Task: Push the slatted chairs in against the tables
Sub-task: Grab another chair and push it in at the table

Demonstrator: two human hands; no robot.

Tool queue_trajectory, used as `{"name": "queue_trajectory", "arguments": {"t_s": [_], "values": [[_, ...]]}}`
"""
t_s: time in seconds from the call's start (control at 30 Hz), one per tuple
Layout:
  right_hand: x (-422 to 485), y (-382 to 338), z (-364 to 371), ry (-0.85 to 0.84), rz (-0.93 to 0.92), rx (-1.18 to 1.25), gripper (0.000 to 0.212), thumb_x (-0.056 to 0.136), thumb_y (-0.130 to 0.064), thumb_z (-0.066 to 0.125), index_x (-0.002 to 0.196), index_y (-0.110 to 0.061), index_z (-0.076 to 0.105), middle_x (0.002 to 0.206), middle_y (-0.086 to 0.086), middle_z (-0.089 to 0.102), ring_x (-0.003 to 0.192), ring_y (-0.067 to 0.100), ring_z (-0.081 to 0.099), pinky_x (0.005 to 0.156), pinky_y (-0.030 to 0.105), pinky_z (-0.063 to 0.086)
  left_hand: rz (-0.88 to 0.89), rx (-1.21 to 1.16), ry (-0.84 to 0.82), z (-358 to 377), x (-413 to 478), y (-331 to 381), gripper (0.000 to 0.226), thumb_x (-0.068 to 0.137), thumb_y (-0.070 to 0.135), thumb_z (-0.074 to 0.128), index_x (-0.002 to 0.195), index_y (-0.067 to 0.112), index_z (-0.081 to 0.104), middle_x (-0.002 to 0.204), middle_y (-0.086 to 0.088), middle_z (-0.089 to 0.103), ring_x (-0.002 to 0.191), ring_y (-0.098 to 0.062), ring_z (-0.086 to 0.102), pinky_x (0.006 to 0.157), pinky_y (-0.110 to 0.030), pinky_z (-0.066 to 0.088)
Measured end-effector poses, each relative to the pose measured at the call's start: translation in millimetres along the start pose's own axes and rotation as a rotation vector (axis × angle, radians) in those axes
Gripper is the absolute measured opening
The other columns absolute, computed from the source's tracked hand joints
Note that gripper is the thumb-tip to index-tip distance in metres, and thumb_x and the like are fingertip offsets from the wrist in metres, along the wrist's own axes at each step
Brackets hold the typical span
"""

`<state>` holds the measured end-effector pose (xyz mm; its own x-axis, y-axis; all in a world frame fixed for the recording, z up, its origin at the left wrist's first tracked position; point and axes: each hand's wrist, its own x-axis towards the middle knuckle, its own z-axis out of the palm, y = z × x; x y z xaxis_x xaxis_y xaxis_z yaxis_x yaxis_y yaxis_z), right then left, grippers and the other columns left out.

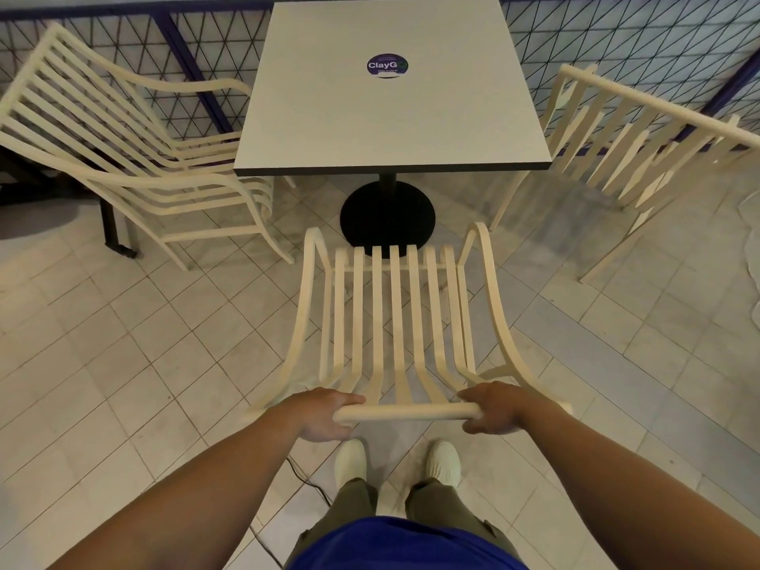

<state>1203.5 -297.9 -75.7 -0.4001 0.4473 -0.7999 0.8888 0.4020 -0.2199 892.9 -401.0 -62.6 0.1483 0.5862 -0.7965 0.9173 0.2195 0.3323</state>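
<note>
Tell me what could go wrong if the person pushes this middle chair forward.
The left hand and right hand grip the top rail of the middle chair. Its front could strike the table's black base ahead. Its curved arms may catch the left chair, which stands close. A cable lies near the feet, a possible trip.

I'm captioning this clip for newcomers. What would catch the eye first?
The left hand and right hand grip the top rail of a cream slatted chair at centre, facing a square white table with a round purple sticker. A second chair stands left of it, a third chair right.
</note>
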Motion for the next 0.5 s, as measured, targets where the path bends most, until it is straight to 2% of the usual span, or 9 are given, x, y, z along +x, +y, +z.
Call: {"name": "queue_trajectory", "arguments": {"t_s": [0.1,0.23,0.3,0.5], "values": [[-2.3,-10.0,-9.5,-0.01,-0.029,0.146,0.079,0.087,-0.064,0.058,0.151,-0.024,0.036,0.152,0.002,0.042,0.134,0.023,0.045,0.11,0.038,0.033,-0.008,-0.097,0.006,-6.1,-0.1,6.1,0.066,0.092,0.061,0.059,0.151,0.04,0.039,0.147,0.002,0.05,0.124,-0.018,0.052,0.101,-0.031,0.042],[-4.0,-25.8,-21.2,0.05,-0.02,0.258,0.075,0.09,-0.066,0.052,0.15,-0.022,0.039,0.154,0.002,0.04,0.137,0.022,0.042,0.112,0.037,0.031,-0.004,-0.125,0.024,-14.4,1.5,17.5,0.067,0.093,0.064,0.053,0.152,0.037,0.039,0.16,0.001,0.036,0.14,-0.021,0.041,0.106,-0.033,0.035],[-5.9,-32.5,-24.8,0.069,-0.033,0.204,0.072,0.093,-0.061,0.051,0.15,-0.02,0.038,0.156,0.002,0.038,0.138,0.022,0.041,0.113,0.036,0.031,0.004,-0.112,0.018,-19.0,2.3,23.1,0.066,0.094,0.064,0.051,0.153,0.035,0.039,0.161,0.0,0.034,0.141,-0.021,0.04,0.108,-0.033,0.034],[-13.4,-42.0,-30.2,0.112,-0.014,0.162,0.066,0.096,-0.056,0.05,0.15,-0.02,0.038,0.157,0.002,0.037,0.139,0.024,0.039,0.115,0.037,0.028,0.064,-0.097,0.031,-33.4,5.9,33.4,0.066,0.094,0.062,0.053,0.151,0.03,0.043,0.152,0.0,0.046,0.135,-0.02,0.047,0.105,-0.031,0.036]]}}
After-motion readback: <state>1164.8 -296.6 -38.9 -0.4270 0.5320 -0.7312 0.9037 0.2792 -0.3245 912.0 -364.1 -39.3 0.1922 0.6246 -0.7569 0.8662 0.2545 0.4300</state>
